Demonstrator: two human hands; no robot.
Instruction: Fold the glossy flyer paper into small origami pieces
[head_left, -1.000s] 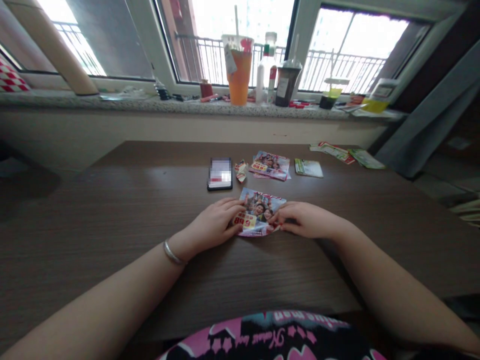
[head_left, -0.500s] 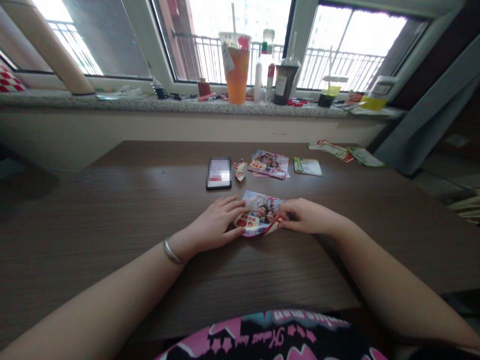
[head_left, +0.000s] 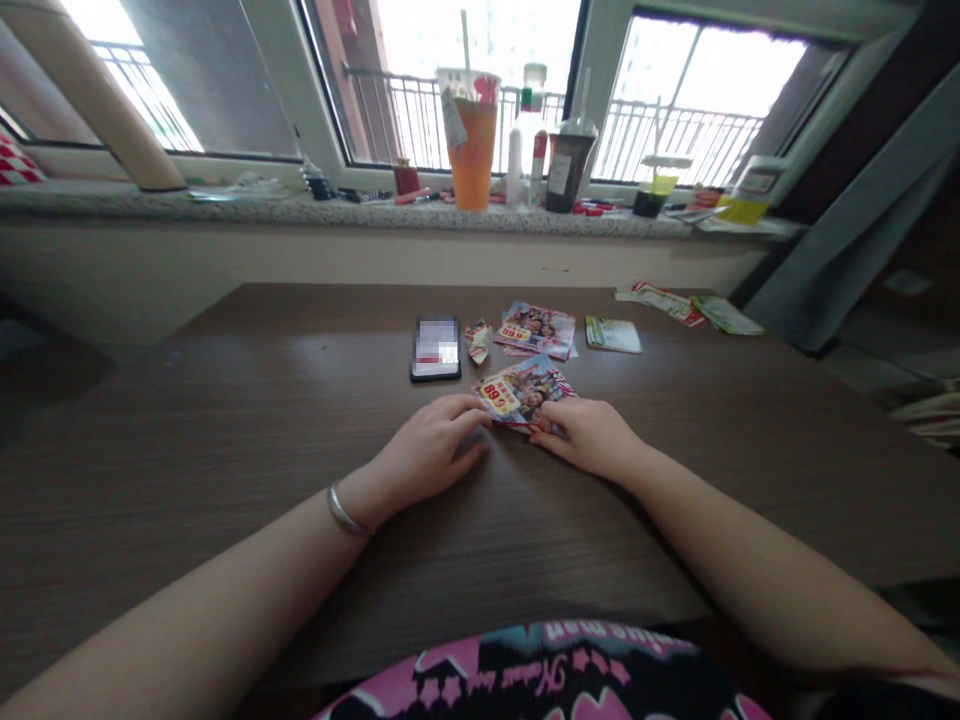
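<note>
A colourful printed leaflet [head_left: 519, 393] lies on the brown wooden table [head_left: 225, 420], turned at an angle just beyond my fingers. My right hand [head_left: 586, 437] pinches its near right corner between thumb and fingers. My left hand [head_left: 431, 450] rests palm down on the table with fingers loosely curled, its fingertips touching the leaflet's near left edge. A silver bangle [head_left: 343, 508] sits on my left wrist.
A dark phone [head_left: 436, 348] lies behind the leaflet, with a crumpled paper scrap [head_left: 478, 342], a stack of similar leaflets [head_left: 537, 329], a green card [head_left: 613, 334] and more leaflets [head_left: 679, 304] to its right. Cups and bottles [head_left: 472, 140] line the windowsill.
The leaflet has slid away from me and turned anticlockwise. My right hand has moved forward with it. My left hand no longer covers the leaflet and rests at its near edge.
</note>
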